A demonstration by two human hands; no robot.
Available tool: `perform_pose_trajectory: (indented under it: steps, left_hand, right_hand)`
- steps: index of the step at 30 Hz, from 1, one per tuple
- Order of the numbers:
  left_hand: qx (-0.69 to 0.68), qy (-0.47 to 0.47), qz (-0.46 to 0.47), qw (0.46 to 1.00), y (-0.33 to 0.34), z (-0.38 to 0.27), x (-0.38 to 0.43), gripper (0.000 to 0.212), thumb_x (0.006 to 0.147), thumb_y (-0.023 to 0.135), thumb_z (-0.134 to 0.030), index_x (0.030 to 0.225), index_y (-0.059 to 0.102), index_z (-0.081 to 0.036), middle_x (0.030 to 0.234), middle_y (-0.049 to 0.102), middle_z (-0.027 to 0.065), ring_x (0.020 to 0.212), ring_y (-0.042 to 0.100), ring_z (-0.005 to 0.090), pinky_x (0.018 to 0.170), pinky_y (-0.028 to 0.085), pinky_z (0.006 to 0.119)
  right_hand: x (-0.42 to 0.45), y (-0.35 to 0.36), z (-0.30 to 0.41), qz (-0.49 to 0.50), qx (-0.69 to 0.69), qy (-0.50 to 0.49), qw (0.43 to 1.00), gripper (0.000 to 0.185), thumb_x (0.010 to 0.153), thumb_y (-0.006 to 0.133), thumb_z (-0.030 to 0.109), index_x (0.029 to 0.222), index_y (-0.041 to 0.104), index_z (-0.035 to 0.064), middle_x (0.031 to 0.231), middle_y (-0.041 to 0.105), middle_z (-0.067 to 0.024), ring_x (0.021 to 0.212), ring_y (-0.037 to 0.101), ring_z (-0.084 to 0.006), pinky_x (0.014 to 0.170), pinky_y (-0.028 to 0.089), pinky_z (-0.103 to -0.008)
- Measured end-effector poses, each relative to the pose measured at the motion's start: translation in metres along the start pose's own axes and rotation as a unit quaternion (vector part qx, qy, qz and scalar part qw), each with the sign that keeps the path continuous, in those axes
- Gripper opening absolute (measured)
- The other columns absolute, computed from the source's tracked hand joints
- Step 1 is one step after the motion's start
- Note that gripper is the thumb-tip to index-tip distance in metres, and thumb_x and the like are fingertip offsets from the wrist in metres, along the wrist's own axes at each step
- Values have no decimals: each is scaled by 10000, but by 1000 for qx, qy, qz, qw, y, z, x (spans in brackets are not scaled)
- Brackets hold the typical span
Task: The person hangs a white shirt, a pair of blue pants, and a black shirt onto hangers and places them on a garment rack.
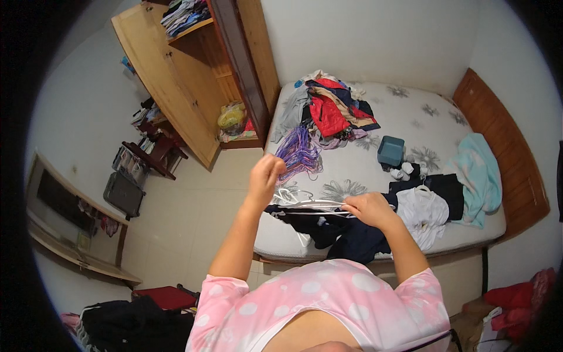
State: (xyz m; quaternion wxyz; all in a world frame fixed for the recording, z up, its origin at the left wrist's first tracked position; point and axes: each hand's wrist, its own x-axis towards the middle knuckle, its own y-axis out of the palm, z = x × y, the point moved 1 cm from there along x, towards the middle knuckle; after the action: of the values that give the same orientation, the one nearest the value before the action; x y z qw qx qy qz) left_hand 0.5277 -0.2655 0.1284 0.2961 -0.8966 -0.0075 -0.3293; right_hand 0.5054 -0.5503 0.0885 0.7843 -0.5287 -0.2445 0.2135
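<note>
My right hand (368, 210) grips the right end of a white clothes hanger (325, 203) over the near edge of the bed. Dark clothing (312, 224) with small white patches hangs at the hanger. My left hand (265, 178) is raised at the hanger's left, fingers curled; whether something is pinched in them cannot be made out. Just beyond it lies a heap of purple and pink hangers (299, 152). A few white hangers (286, 196) rest on the mattress. Right of my right hand, a white shirt (422, 213) on a hanger lies over dark clothes (453, 193).
A pile of clothes with a red jacket (327, 116) covers the bed's far left. A blue-grey bin (391, 150), rolled white socks (402, 170) and a turquoise blanket (477, 176) lie toward the headboard (506, 145). An open wooden wardrobe (184, 83) stands at the left.
</note>
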Motion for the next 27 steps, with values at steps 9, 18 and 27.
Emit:
perform_pose_trajectory:
  steps: [9, 18, 27]
  left_hand:
    - [49, -151, -168, 973, 29, 63, -51, 246, 806, 632, -178, 967, 538, -18, 931, 531, 129, 900, 511, 276, 820, 410, 365]
    - [163, -213, -144, 953, 61, 82, -44, 407, 725, 661, -108, 1039, 422, -8, 976, 479, 154, 933, 502, 315, 822, 421, 385]
    - [108, -158, -168, 967, 29, 83, -3, 138, 829, 539, -60, 954, 492, -25, 843, 581, 217, 774, 556, 412, 671, 447, 431]
  right_hand:
    - [2, 86, -39, -72, 274, 124, 951, 278, 857, 560, 307, 839, 651, 45, 704, 607, -173, 652, 601, -328, 585, 454, -375]
    - [10, 73, -36, -115, 292, 103, 944, 260, 863, 558, 275, 918, 666, 44, 700, 614, -167, 618, 610, -302, 563, 456, -345]
    - [1, 50, -32, -132, 176, 108, 970, 227, 862, 552, 265, 885, 640, 57, 672, 600, -175, 622, 602, -331, 550, 455, -394]
